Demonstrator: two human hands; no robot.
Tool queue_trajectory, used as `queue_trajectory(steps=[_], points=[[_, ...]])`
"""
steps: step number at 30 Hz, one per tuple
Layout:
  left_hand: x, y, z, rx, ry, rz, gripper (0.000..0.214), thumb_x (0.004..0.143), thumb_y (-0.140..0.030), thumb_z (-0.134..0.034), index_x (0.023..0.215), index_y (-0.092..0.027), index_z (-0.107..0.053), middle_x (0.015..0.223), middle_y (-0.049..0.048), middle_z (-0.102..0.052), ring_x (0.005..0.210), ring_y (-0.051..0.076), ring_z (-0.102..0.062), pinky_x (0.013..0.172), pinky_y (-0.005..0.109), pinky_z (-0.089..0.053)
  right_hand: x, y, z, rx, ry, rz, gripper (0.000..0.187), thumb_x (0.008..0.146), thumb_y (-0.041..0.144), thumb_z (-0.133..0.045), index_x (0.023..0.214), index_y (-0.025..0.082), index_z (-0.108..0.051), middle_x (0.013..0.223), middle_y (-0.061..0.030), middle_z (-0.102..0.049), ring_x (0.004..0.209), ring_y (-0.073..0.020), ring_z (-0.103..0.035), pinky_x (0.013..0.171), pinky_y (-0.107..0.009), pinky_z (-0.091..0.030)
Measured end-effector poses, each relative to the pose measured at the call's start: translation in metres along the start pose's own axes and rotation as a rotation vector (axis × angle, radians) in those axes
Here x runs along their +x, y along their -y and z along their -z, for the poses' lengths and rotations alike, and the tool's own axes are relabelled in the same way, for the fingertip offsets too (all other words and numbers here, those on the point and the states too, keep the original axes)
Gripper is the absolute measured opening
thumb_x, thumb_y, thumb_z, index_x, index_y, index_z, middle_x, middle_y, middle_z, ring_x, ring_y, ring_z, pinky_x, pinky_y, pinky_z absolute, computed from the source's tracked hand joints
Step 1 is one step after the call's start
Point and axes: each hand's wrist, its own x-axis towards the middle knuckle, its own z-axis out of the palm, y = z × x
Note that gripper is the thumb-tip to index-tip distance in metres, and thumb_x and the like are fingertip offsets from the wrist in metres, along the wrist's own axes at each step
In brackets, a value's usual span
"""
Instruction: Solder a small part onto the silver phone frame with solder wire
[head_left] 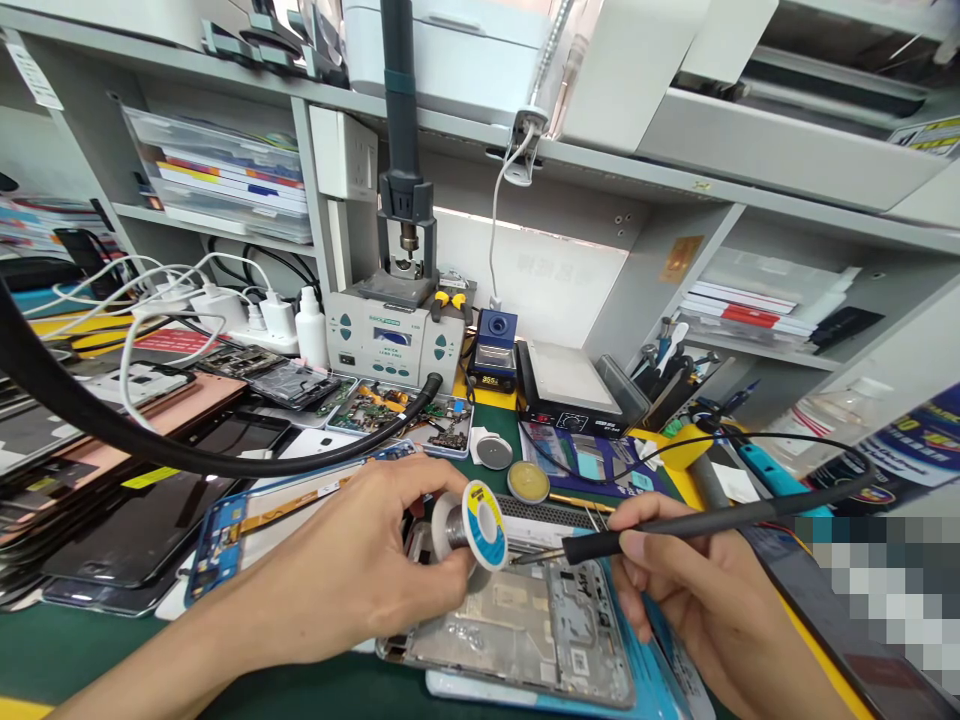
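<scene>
My left hand (367, 570) is closed around a small solder-wire spool (480, 525) with a blue and yellow label, held just above an opened phone frame (525, 635). My right hand (690, 590) grips a black soldering iron (675, 528) like a pen. Its tip points left and sits right beside the spool, over the top of the phone frame. The iron's cable runs off to the right. The phone frame lies on a blue mat (637, 690) on the green bench.
A hot-air rework station (394, 335) and a soldering station (496, 350) stand at the back, with a black heating plate (570, 385) to their right. Circuit boards (375, 405) and phone screens (135, 500) lie left. A round tin (528, 482) and tools (739, 460) lie behind my hands.
</scene>
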Motion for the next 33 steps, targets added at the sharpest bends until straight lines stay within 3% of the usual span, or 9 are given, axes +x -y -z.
queue_trajectory(steps=[33], points=[[-0.0007,0.0021,-0.0007,-0.026,0.045,0.04,0.029,0.083,-0.026,-0.076,0.111,-0.026,-0.082,0.097,-0.0001,-0.081,0.081,0.02,-0.072,0.063,0.024,-0.051,-0.0016,0.0016,-0.0034,0.028,0.006,0.018,0.028,0.066,0.034,-0.102,0.076,0.017,-0.081,0.053,0.0034,-0.058,0.043,-0.0144,-0.061,0.039,-0.021,-0.044]])
